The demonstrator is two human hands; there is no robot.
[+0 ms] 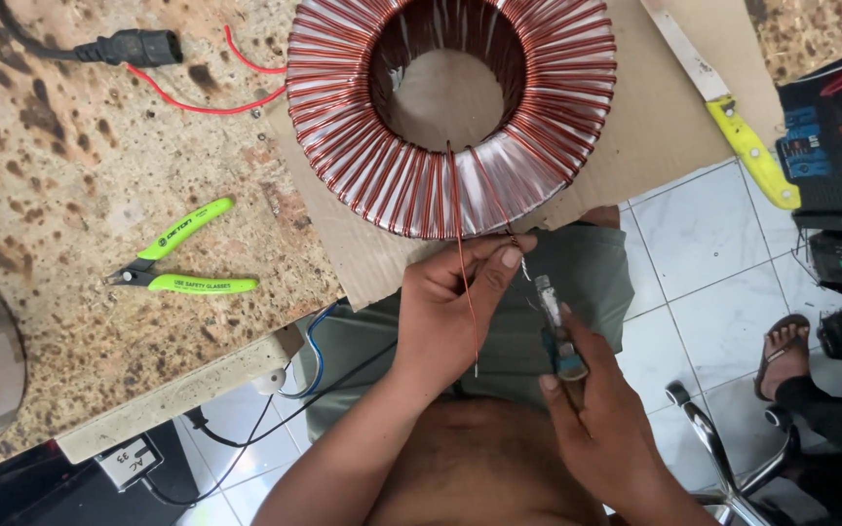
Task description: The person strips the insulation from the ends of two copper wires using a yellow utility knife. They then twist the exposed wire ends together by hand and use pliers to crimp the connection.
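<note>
At the far left, a black plug (136, 47) and a thin red wire (209, 105) lie on the speckled brown surface (51, 175). Below them rest small green cutters (182, 268), with nobody touching them. In the middle sits a big ring coil (450, 112) wound with shiny copper wire, resting on a sheet of cardboard (655, 127) that sticks out past the edge of the surface. One loose copper wire end (465, 292) hangs down from the front of the coil, running almost straight up and down toward the person's lap. The left hand (455, 302) is curled closed around this wire, with finger and thumb pinching it just under the coil. Just to the right, the right hand (596, 419) is closed around a small tool with a blue handle (557, 326) (its thin tip points up, toward the pinched wire). The tool is near the wire but not touching it, so the left hand is the closer one. Farther right, a knife with a yellow handle (747, 146) lies on the cardboard, and another person's foot in a sandal (786, 351) rests on the white tiled floor (704, 244).
</note>
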